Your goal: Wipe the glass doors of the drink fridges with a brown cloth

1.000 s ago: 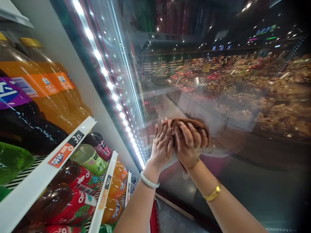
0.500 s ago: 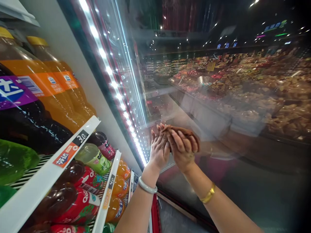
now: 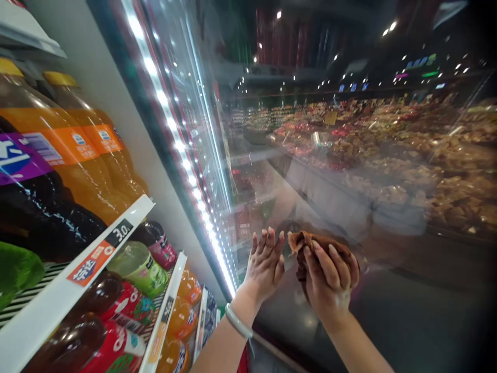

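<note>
Low in the middle of the head view, my left hand [image 3: 265,267] lies against the glass door [image 3: 303,197], fingers apart and pointing up, with nothing in it. A pale bangle circles that wrist. My right hand [image 3: 330,274], to its right, presses a crumpled brown cloth [image 3: 301,243] to the same glass, fingers curled over it. Part of the cloth sticks out on the side facing my left hand. A gap separates the two hands.
Shelves of drink bottles [image 3: 112,171] stand at the left, with price tags on the white shelf edge [image 3: 34,305]. A bright light strip [image 3: 186,166] runs down the door's left side. Packaged goods [image 3: 446,171] show in the glass at the right.
My hands were touching and have moved apart. Both are lower in view; my right hand has moved right with the cloth. The gold bracelet on my right arm has left the view.
</note>
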`<act>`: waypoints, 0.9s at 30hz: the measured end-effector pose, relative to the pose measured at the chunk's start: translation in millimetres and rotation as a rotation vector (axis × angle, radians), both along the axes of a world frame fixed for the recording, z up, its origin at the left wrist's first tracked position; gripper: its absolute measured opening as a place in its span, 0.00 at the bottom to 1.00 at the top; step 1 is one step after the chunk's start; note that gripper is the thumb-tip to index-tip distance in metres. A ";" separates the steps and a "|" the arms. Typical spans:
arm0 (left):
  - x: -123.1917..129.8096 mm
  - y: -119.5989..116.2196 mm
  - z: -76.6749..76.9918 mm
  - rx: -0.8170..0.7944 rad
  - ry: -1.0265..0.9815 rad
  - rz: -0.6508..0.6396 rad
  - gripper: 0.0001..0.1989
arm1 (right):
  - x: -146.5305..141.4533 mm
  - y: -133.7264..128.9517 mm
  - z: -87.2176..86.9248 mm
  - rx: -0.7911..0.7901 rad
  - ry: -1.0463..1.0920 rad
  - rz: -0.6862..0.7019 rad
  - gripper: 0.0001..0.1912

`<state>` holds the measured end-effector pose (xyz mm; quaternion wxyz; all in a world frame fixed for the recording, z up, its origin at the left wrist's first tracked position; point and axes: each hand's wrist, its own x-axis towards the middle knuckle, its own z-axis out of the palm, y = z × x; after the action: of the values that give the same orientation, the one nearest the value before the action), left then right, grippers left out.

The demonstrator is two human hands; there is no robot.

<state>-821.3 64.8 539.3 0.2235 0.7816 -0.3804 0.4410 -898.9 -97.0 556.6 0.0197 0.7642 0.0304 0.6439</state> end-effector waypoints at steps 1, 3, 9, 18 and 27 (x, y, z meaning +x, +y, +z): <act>0.9 -1.7 -1.7 -0.012 -0.016 0.008 0.36 | 4.2 4.7 -0.2 0.017 -0.028 -0.027 0.25; 4.1 -5.3 -10.1 -0.052 -0.066 0.019 0.35 | 13.4 13.9 -5.5 -0.023 -0.045 -0.029 0.23; 0.7 -18.8 -37.2 -0.091 -0.109 0.038 0.35 | -4.4 -7.5 -38.0 -0.171 0.100 0.087 0.24; -17.2 -44.0 -26.0 -0.098 0.095 0.095 0.41 | -9.7 -23.7 6.4 -0.078 -0.064 -0.043 0.24; -39.7 -81.7 -36.8 -0.079 0.024 0.056 0.36 | -57.9 -84.2 -35.7 -0.211 0.239 0.098 0.22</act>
<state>-861.0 -16.9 502.4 0.2464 0.7878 -0.3379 0.4522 -956.9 -181.2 520.9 0.0647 0.8266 0.1370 0.5419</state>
